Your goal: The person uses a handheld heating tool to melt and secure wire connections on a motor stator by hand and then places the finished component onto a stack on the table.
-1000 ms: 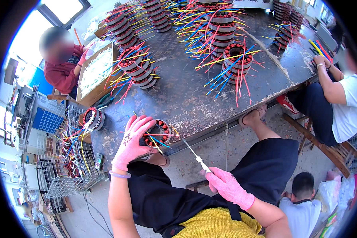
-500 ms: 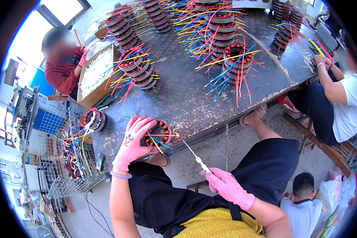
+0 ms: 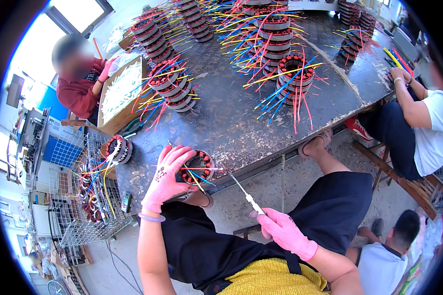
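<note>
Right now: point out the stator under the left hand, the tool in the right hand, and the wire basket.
stator (image 3: 200,164): head view, inner windings.
tool (image 3: 242,189): head view, mid shaft.
wire basket (image 3: 76,231): head view, front mesh wall.

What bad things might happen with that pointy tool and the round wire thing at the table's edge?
The right hand holds a thin pointed tool aimed toward the left hand, so a slip might poke the pink glove. The left hand steadies a round wound coil right at the edge of the table, so a hard push could tip it off. Its loose coloured wires might snag on the tool.
</note>
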Action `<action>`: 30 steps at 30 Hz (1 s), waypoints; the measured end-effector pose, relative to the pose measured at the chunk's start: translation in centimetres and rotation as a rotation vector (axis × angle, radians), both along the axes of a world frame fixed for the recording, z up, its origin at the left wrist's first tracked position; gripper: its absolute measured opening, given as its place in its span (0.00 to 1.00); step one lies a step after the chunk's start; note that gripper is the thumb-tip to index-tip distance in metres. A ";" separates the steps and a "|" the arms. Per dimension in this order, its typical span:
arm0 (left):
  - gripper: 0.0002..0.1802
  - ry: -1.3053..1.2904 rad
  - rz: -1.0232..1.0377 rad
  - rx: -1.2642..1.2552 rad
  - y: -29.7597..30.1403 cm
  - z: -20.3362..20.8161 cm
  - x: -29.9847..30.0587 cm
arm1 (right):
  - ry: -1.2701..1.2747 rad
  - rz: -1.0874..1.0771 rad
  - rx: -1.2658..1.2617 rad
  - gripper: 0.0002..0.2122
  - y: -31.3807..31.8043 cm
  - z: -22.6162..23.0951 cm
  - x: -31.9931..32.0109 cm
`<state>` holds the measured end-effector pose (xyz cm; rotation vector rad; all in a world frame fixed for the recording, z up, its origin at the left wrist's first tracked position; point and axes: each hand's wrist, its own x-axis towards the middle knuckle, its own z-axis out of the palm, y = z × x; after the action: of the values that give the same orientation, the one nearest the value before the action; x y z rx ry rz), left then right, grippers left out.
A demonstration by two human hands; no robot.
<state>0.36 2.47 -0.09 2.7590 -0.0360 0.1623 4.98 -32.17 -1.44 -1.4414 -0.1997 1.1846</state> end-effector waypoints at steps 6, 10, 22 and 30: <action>0.61 0.113 0.095 0.002 -1.2 0.7 -0.1 | 0.084 -0.112 0.096 0.16 -1.0 -0.1 -0.6; 0.59 0.007 -0.018 -0.057 -0.2 -0.9 0.1 | 0.052 -0.194 0.176 0.16 -2.4 0.4 -1.0; 0.57 -0.256 0.248 -0.420 1.9 13.8 2.8 | -0.081 -0.311 0.188 0.17 -7.2 3.1 1.0; 0.49 -0.232 0.269 -0.522 8.5 16.5 10.8 | -0.182 -0.346 0.224 0.14 -6.3 4.0 0.9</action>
<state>11.13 11.02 16.36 2.2021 0.2782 0.4880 5.91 -38.49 2.54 -1.3210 -0.1929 0.7271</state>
